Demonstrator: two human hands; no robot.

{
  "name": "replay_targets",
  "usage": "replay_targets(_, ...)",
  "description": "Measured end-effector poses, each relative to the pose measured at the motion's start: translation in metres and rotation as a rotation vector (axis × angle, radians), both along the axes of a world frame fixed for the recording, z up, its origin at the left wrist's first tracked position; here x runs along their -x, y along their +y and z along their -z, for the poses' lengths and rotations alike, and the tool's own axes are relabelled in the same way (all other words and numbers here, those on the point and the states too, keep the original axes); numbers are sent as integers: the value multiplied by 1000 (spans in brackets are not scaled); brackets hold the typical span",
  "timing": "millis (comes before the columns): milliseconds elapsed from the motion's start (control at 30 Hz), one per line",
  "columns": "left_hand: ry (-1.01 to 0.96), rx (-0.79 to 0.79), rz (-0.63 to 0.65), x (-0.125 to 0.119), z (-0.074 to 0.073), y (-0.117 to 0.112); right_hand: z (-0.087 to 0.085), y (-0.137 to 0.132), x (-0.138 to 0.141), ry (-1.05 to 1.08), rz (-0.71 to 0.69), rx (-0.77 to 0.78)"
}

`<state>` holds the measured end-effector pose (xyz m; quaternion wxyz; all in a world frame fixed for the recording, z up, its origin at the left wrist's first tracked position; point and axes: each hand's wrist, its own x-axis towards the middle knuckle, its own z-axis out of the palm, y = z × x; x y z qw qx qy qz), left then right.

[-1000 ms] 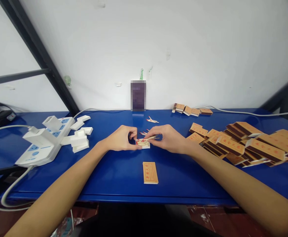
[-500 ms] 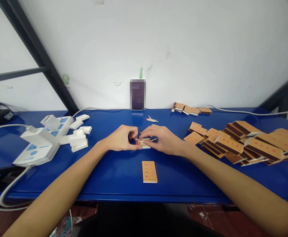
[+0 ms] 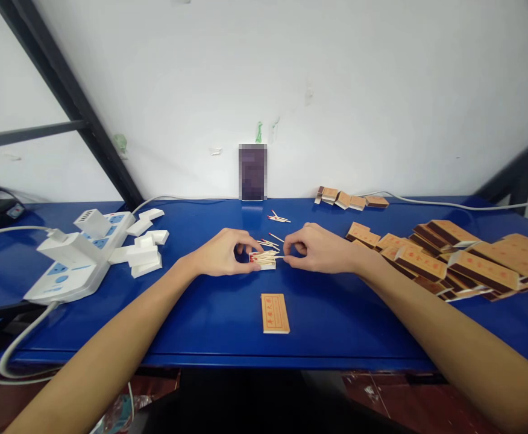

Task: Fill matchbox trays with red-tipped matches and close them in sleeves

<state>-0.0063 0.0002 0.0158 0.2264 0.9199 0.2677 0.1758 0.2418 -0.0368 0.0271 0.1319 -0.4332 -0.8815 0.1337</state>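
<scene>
A small white matchbox tray (image 3: pixel 270 267) full of red-tipped matches (image 3: pixel 264 258) lies on the blue table. My left hand (image 3: pixel 221 253) grips the tray's left end between thumb and fingers. At the tray's right end, my right hand (image 3: pixel 311 248) has thumb and fingertips pinched on the end of a match (image 3: pixel 280 257) that sticks out over the rim. Just behind the tray lie a few loose matches (image 3: pixel 268 243), one (image 3: pixel 276 237) pointing toward my right fingers. An orange matchbox sleeve or box (image 3: pixel 275 313) lies flat in front of the tray.
Orange matchboxes (image 3: pixel 463 259) are heaped at the right, and several opened ones (image 3: pixel 349 199) lie by the wall. White trays (image 3: pixel 144 256) sit at the left beside a power strip (image 3: pixel 83 265) with chargers. More matches (image 3: pixel 278 218) and a pixelated dark panel (image 3: pixel 252 173) are at the back.
My right hand has drawn back to the right from over the tray, and its fingertips have closed together. The matches in and behind the tray now show. My left hand stays in place.
</scene>
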Motion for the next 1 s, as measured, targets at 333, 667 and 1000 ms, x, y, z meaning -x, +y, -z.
replay_targets(333,20,-9,-50,-3,-2,-3,0,1,-1,0,-16,80)
replay_targets(667,4,0,-41,-3,-1,-3,5,4,0,74,-57,19)
replay_targets(1000,-24,20,-34,-3,1,-3,15,0,13,55,-28,-148)
